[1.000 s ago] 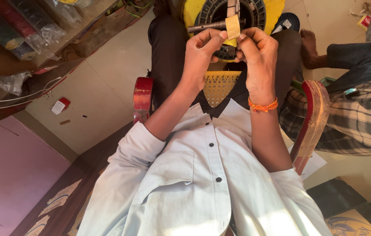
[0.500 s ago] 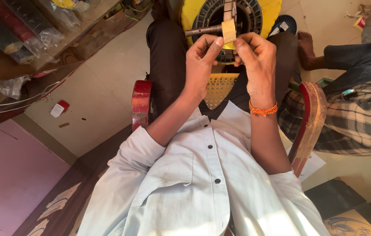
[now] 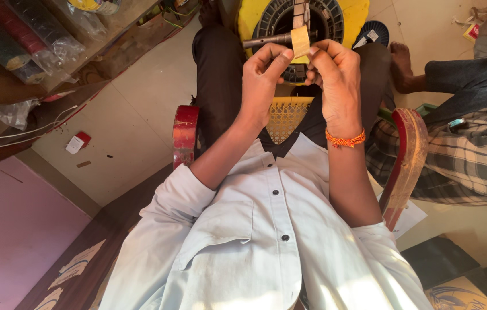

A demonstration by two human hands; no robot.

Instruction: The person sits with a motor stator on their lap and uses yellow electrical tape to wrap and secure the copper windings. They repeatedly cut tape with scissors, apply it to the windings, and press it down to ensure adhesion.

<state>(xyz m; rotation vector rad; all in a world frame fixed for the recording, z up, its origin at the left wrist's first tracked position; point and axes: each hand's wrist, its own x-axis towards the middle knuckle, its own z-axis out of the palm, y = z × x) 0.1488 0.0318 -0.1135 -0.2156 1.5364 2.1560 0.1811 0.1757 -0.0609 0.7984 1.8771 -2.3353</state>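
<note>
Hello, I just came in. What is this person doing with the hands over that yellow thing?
A person in a pale buttoned shirt sits on a red-armed chair with a woven cane seat. Both hands are raised together, pinching a small flat tan strip: the left hand from one side, the right hand, with an orange thread bracelet, from the other. Below them sits a round yellow device with a dark slotted core. Another person in a checked garment sits alongside.
</note>
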